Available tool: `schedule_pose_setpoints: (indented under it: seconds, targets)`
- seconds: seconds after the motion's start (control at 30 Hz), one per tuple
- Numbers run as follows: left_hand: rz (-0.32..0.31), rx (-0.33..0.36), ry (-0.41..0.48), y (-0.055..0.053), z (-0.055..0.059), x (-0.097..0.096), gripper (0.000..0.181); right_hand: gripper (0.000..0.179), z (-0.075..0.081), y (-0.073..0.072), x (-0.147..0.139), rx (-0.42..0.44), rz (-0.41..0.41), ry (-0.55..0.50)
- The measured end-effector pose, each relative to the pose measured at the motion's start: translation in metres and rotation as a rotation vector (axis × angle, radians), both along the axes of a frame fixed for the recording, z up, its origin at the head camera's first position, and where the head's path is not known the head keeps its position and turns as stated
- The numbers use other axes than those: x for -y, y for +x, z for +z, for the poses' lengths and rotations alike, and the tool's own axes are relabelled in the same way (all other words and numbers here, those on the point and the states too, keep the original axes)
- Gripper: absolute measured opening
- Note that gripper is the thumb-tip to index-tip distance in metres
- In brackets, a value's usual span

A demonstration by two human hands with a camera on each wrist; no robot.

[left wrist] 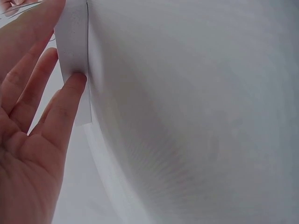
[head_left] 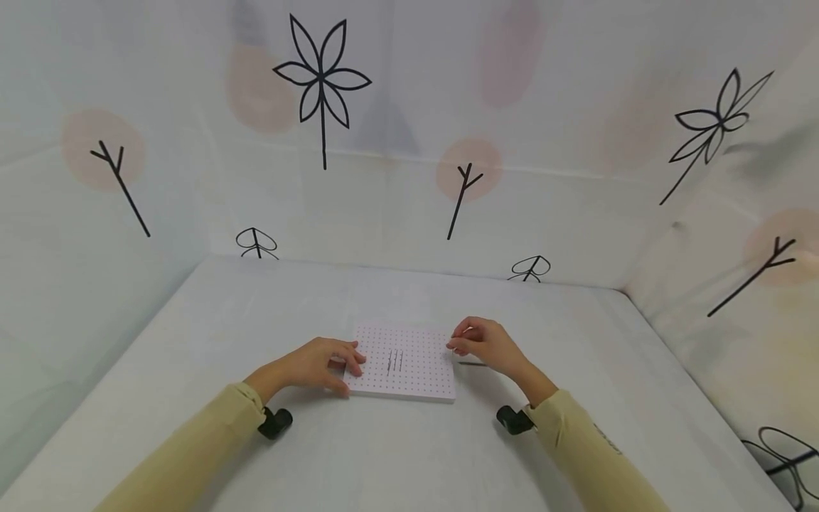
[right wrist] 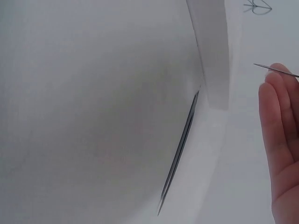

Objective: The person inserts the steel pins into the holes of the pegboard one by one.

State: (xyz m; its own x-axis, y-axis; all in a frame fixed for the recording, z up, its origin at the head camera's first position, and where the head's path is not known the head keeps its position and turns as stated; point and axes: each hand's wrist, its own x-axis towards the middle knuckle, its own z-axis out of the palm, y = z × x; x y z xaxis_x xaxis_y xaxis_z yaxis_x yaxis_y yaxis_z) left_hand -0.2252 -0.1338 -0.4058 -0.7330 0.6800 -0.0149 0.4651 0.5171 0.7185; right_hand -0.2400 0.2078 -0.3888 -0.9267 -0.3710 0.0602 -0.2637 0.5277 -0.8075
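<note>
Presently, the board (head_left: 425, 377), a white slab with a grid of small holes, is lying flat on the table (head_left: 409, 462) between the two hands. The left hand (head_left: 316, 364) is resting loosely at its left side, unclenched, its fingers spread and lightly bent, with fingertips reaching over the top face and the thumb touching near the front left corner. The right hand (head_left: 489, 346) is hovering at the right edge, thumb and fingers meeting, and is pinching a single needle (right wrist: 275, 70), whose pointed end is projecting past the fingertips. A short row of dark needles (head_left: 394, 361) is showing on the board, slightly left of centre; whether these are standing or leaning, I cannot tell. Loose needles (right wrist: 178, 154), at least two, are lying side by side on the table just beside the right edge; contact with the board is remaining unclear. Both arms are wearing yellowish sleeves (head_left: 192, 448), and a black camera (head_left: 276, 423) is showing at each wrist. Behind, white cloth (head_left: 384, 213) is rising around the table, bearing black plant drawings and pale orange patches.
</note>
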Motion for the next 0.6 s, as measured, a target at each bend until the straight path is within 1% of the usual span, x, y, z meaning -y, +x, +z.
schedule_pose_setpoints:
  seconds: [0.13,0.17,0.27,0.5,0.6]
  targets:
    - [-0.003,0.008,0.009,0.000,-0.001,0.000,0.023,0.016,0.001,0.003,0.004,-0.012,0.034,-0.030]
    - [-0.003,0.010,0.010,0.000,-0.001,0.000,0.023,0.015,0.005,0.007,0.007,-0.013,0.044,-0.039]
    - [-0.004,0.017,0.015,0.000,-0.001,-0.001,0.022,0.014,0.004,0.009,0.010,-0.016,0.055,-0.051]
    - [0.003,0.016,0.007,-0.001,-0.002,-0.001,0.023,0.010,0.021,0.026,0.025,0.006,0.080,-0.112]
    - [0.005,0.015,0.003,-0.002,-0.002,0.000,0.023,0.010,0.015,0.024,0.026,0.003,0.086,-0.112]
